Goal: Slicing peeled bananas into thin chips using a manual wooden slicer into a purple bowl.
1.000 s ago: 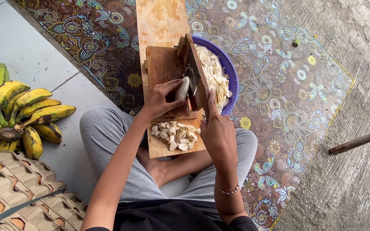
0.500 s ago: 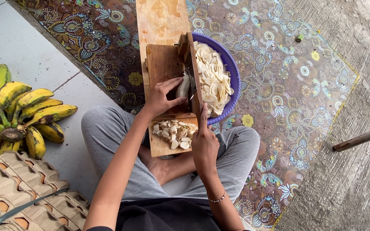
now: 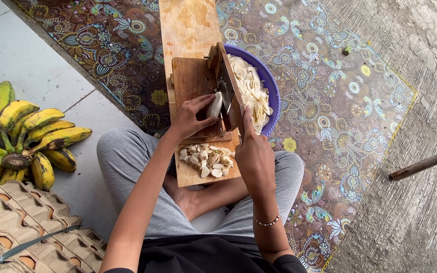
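Observation:
I sit cross-legged with a wooden slicer board [image 3: 194, 81] across my lap. My left hand [image 3: 190, 117] presses a peeled pale banana piece [image 3: 215, 106] against the upright blade frame [image 3: 227, 90]. My right hand [image 3: 253, 151] rests against the near end of that frame, fingers pointing up along it. A heap of small banana end pieces [image 3: 206, 157] lies on the board's near end. Behind the blade, a purple bowl [image 3: 270, 83] holds many thin pale slices [image 3: 249, 91].
A bunch of yellow-green bananas [image 3: 24, 134] lies on the tiled floor at left. Cardboard egg trays [image 3: 21, 232] are stacked at lower left with a thin stick across them. A patterned mat [image 3: 340, 101] covers the ground ahead; a wooden pole [image 3: 426, 163] lies at right on concrete.
My right hand has slid down and settled against the frame's near end. My left hand has kept the banana piece at the blade, shifting it slightly.

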